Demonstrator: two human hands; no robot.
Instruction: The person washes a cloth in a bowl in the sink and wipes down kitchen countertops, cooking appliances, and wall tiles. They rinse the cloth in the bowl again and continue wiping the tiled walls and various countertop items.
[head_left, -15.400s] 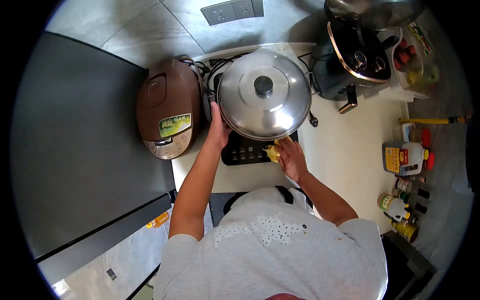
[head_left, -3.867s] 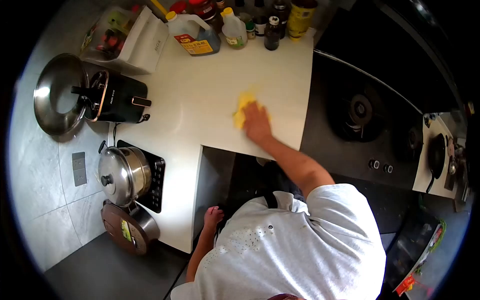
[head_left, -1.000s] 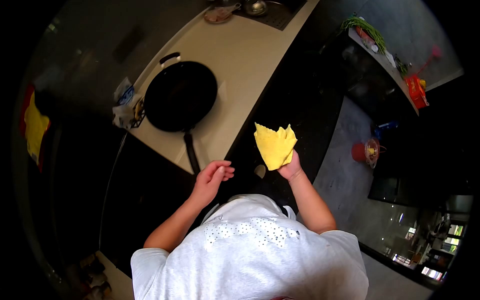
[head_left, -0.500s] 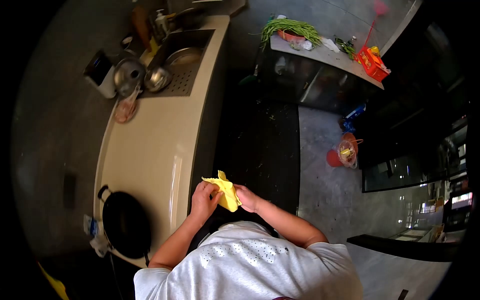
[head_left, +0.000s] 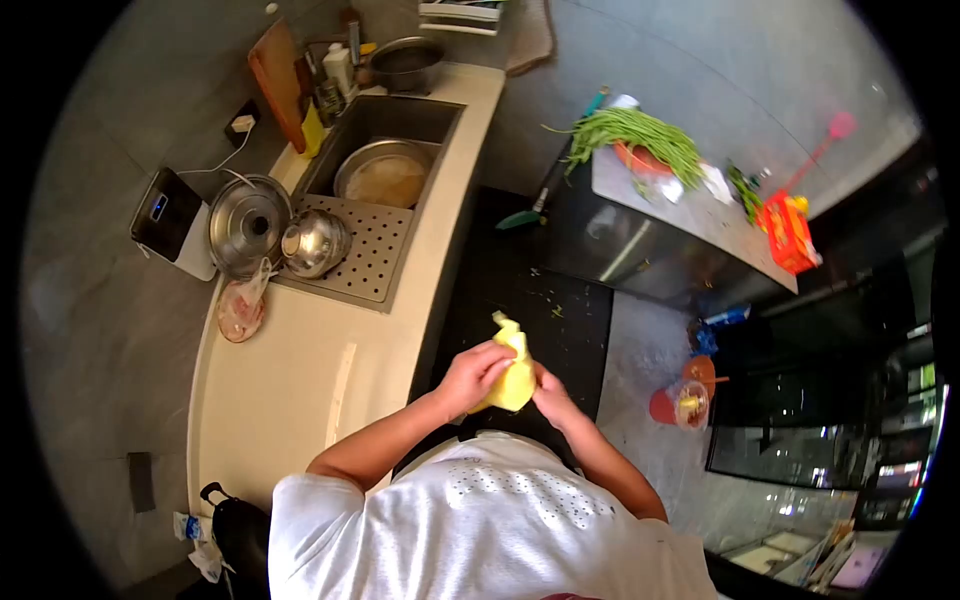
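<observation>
A yellow cloth (head_left: 515,380) is bunched up in front of my body, between my two hands. My left hand (head_left: 474,377) is closed on its left side, with the fingers folded over the fabric. On the other side, my right hand (head_left: 552,394) grips the right edge; some of its fingers are hidden behind the cloth. One corner of the cloth sticks up above the hands. Both hands are over the dark floor mat (head_left: 530,290), just right of the counter's edge.
The counter (head_left: 290,400) runs along the left, with a sink (head_left: 440,150), a metal bowl (head_left: 316,243), a steel lid (head_left: 250,226) and a black wok (head_left: 240,540). Green beans (head_left: 640,138) lie on the far cabinet. A red bucket (head_left: 662,407) stands on the floor at right.
My view has swung, bringing more of the sink and far cabinet into sight. In the picture, both hands and the cloth sit further right, and the cloth has been turned and bunched differently.
</observation>
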